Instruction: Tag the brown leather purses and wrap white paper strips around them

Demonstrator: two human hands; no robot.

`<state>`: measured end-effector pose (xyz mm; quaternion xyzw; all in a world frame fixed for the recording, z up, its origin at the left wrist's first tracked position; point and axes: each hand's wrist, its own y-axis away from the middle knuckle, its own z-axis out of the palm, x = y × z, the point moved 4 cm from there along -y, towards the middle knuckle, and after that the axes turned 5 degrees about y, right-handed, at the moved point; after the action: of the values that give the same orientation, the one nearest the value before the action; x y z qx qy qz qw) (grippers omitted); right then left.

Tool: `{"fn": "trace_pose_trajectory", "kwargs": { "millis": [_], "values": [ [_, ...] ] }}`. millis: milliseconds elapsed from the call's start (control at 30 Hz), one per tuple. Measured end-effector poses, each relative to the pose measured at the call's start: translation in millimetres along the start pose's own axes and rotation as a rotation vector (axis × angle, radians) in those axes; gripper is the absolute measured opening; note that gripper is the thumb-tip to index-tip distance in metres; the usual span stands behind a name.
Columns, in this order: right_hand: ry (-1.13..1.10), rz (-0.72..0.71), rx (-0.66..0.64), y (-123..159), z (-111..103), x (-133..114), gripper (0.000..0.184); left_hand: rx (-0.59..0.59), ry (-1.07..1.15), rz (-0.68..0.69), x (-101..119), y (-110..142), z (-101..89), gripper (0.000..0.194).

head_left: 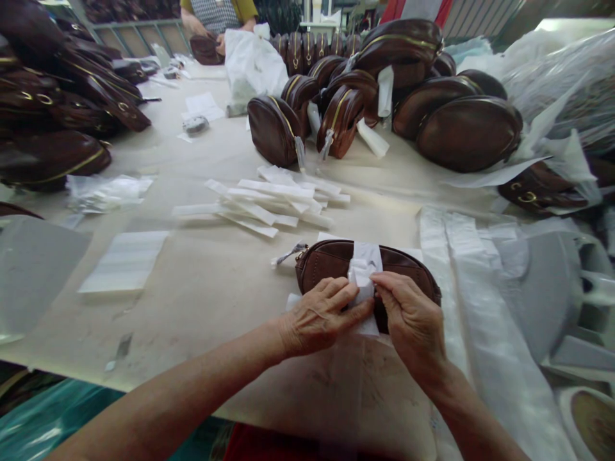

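A dark brown oval leather bag (329, 259) lies on the table in front of me, its wrapped zipper pull (292, 254) sticking out at the left. Around its middle runs a strip of white tissue paper (368, 256). My left hand (327, 314) rests on the bag and the strip, fingers stretched out and pressing the paper down. With thumb and index finger together, my right hand (410, 314) pinches the strip's right edge at the bag's centre. White paper also shows under the bag.
Folded white paper strips (269, 202) lie beyond the bag. Finished-looking brown bags (273, 131) stand farther back, with more piled at left (52, 153). Clear plastic bags (494, 333) and a grey tape-dispenser-like device (548, 288) are at right. Another person's hand (221, 45) holds a bag across the table.
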<state>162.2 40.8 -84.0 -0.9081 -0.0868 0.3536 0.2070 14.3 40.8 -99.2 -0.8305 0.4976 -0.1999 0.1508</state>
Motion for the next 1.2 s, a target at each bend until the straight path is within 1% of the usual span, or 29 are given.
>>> {"fn": "trace_pose_trajectory", "kwargs": {
  "millis": [67,200,367,467,633,733,867,1033,1067,1133,1200],
  "values": [
    [0.052,-0.092,-0.029,2,2,-1,0.021,0.006,0.021,0.005,0,0,0.4,0.036],
    [0.181,-0.235,-0.058,5,3,-1,0.025,0.119,0.091,-0.001,-1,3,-1.2,0.031],
    [0.249,-0.393,-0.045,7,2,-6,0.024,0.118,0.060,-0.039,-1,2,-1.4,0.022],
    [0.250,-0.445,-0.053,8,1,-8,0.023,0.172,0.042,-0.030,0,2,-4.5,0.022],
    [0.241,-0.485,-0.048,7,0,-10,0.025,0.141,0.071,0.030,0,2,-1.1,0.023],
    [0.244,-0.491,-0.063,9,0,-9,0.027,0.156,0.079,0.041,-1,3,-0.8,0.027],
    [0.253,-0.461,-0.087,13,0,-7,0.028,0.163,0.089,0.093,0,3,-3.2,0.027],
    [0.238,-0.429,-0.156,13,-5,-6,0.030,0.162,0.064,0.098,0,4,-4.1,0.025],
    [0.229,-0.434,-0.164,15,-7,-6,0.030,0.159,0.049,0.101,0,4,-3.7,0.025],
    [0.226,-0.452,-0.134,26,-15,-8,0.031,0.145,0.014,0.109,0,4,-3.0,0.025],
    [0.243,-0.487,-0.086,47,-23,-12,0.033,0.120,-0.020,0.122,-1,5,-2.3,0.025]
  ]
}}
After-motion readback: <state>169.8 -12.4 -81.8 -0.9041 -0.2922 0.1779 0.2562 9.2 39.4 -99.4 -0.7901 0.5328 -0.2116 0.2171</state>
